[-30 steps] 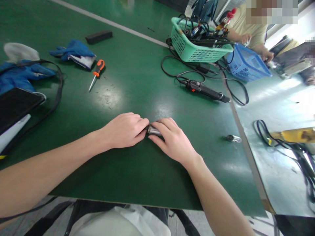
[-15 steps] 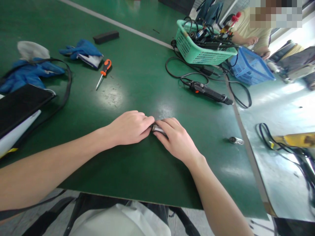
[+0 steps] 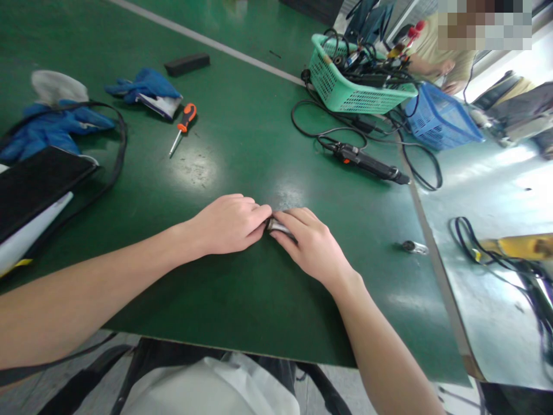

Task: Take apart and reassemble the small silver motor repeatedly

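Observation:
Just above the green table (image 3: 242, 300), my left hand (image 3: 235, 225) and my right hand (image 3: 309, 242) meet, closed around one small object. Between the fingertips shows a silvery metal cylinder (image 3: 279, 226) with a dark end on its left. My right fingers wrap over the metal part; my left thumb and fingers pinch the dark end. Most of it lies hidden, so its exact kind is unclear. A similar short metal piece (image 3: 415, 248) lies to the right on the table.
An orange-black screwdriver (image 3: 184, 128), blue gloves (image 3: 147, 89) and a dark block (image 3: 187, 64) lie at left. A corded electric screwdriver (image 3: 369, 163) is at right, near a green basket (image 3: 358, 95) of tools and a blue basket (image 3: 440, 124). Another person's hands (image 3: 449, 75) are beyond.
My hands keep almost the same place and grip on the metal cylinder. At the back, the other person's hands have shifted slightly.

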A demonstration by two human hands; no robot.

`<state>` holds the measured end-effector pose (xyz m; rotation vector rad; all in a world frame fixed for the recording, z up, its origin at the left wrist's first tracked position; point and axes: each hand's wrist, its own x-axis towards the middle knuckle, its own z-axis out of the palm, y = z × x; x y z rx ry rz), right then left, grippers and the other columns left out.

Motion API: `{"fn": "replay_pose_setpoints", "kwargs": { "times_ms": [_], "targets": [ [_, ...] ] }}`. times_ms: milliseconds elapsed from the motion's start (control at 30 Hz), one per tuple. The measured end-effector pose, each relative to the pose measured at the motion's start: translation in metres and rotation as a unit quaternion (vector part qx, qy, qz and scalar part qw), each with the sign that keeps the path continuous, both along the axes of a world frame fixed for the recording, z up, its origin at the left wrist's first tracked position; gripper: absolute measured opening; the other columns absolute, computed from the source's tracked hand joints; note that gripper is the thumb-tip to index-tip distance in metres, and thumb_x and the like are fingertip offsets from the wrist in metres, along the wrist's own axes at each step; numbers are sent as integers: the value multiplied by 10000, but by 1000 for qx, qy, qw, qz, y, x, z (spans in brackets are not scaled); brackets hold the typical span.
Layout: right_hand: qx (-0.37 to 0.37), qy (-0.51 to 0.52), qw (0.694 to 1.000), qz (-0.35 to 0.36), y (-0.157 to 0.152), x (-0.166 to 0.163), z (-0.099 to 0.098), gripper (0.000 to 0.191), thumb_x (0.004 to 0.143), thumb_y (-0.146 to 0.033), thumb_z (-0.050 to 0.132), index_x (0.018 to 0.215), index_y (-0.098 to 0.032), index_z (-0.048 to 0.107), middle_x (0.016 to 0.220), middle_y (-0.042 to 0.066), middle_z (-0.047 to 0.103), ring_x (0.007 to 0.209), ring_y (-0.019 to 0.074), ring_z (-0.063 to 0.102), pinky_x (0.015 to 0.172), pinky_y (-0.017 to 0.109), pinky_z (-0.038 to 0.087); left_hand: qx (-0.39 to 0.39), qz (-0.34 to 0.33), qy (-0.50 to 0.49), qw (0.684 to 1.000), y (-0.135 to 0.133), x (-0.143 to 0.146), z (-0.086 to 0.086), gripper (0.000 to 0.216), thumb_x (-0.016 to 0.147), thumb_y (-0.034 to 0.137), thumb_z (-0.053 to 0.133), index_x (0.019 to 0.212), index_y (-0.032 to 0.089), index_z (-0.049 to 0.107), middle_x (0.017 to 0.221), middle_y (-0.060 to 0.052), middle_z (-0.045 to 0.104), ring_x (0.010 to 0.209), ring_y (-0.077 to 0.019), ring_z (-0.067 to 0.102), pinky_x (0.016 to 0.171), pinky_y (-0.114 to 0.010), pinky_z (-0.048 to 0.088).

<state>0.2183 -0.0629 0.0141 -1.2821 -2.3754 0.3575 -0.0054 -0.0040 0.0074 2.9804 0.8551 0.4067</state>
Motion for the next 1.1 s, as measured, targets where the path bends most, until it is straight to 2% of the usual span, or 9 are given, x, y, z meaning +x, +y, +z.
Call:
{"fn": "replay_pose_setpoints", "kwargs": {
  "times_ms": [367,667,1100],
  "targets": [
    [10,-1,1000,-7,0,1,-1,325,1059,-335,551,1338,-182,616,1199,123,713,1094,279,652,994,454,552,3,2,7,1000,0,0,2,168,999,270,514,940,165,632,759,-44,659,682,-206,637,685,-339,465],
    [14,-4,1000,-13,0,2,-1,279,1061,-350,543,1268,-196,650,1122,115,722,1039,271,662,950,445,557,4,8,7,1000,0,0,2,163,984,257,523,925,164,643,755,-53,665,689,-199,640,676,-322,462],
    [12,-12,1000,-20,-1,2,-1,276,1059,-361,547,1248,-191,656,1130,118,717,1044,274,667,944,437,560,3,11,12,1000,0,0,3,172,983,263,516,912,168,640,758,-54,662,709,-211,647,697,-340,468]
  ]
}}
